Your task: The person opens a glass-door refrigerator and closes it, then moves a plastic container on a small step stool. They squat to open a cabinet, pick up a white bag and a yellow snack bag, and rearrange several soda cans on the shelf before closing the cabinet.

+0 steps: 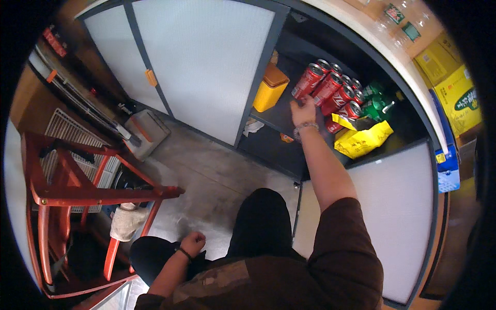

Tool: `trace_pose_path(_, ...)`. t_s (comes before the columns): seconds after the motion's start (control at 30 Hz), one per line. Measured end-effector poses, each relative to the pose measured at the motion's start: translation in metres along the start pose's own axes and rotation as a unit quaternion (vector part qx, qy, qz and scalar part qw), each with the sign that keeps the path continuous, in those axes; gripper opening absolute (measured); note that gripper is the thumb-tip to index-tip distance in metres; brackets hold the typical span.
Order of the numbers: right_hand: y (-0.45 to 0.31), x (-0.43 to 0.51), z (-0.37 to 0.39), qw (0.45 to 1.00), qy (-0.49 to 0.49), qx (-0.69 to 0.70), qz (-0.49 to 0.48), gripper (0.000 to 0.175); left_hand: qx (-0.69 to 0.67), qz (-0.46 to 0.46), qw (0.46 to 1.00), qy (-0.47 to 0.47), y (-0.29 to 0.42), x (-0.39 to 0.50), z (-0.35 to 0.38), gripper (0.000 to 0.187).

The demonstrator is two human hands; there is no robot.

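Observation:
My right hand [304,111] reaches into a dark cabinet, its fingertips close to the base of the nearest red soda can [308,80]; whether they touch it I cannot tell. Several more red cans [328,89] stand packed in rows behind and to the right. Green bottles [374,106] lie beyond them, and a yellow foil bag [363,139] lies at the shelf's right. Left of the cans is a yellow container with a brown lid [270,88]. Low over my bent knee hangs my left hand [193,242], loosely curled, with nothing visible in it.
Frosted sliding cabinet doors [201,58] flank the opening. A red wooden chair [97,197] with a cloth [128,221] on it lies at the left, near a dustpan [145,133]. Clear bottles [407,31] and yellow cartons [457,100] stand at the upper right.

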State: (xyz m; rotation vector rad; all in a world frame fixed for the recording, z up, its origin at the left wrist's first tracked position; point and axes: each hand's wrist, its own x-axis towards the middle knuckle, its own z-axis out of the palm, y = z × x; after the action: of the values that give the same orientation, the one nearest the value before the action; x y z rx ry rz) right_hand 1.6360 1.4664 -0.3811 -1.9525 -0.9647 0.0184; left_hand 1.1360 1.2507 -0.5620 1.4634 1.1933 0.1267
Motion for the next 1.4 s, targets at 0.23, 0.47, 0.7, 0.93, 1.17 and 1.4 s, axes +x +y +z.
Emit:
trace_pose_path(0.23, 0.017, 0.068, 0.023, 0.988, 0.08, -0.039, 0.129, 0.062, 0.042, -0.045, 0.998, 0.008, 0.038, -0.029, 0.005, 0.021)
trace_pose_path(0.47, 0.003, 0.081, 0.03, 0.977, 0.07, 0.08, 0.186, 0.059, 0.053, -0.057, 0.996, 0.043, 0.047, -0.045, 0.014, 0.016)
trace_pose_path(0.7, 0.023, 0.073, 0.026, 0.982, 0.046, 0.152, 0.102, 0.055, 0.032, -0.037, 0.999, 0.018, 0.044, -0.039, 0.009, 0.019)
trace_pose_path(0.93, 0.038, 0.056, 0.006, 0.964, -0.051, 0.213, 0.148, 0.053, 0.028, -0.018, 0.999, -0.023, 0.04, -0.022, 0.007, 0.018)
trace_pose_path(1.17, 0.038, 0.051, -0.004, 0.98, -0.034, 0.144, 0.133, 0.055, 0.018, -0.025, 0.999, -0.034, 0.043, -0.017, 0.003, 0.017)
trace_pose_path(1.4, 0.029, 0.051, -0.004, 0.985, -0.019, 0.148, 0.086, 0.057, 0.008, -0.006, 1.0, -0.027, 0.041, -0.019, 0.001, 0.016)
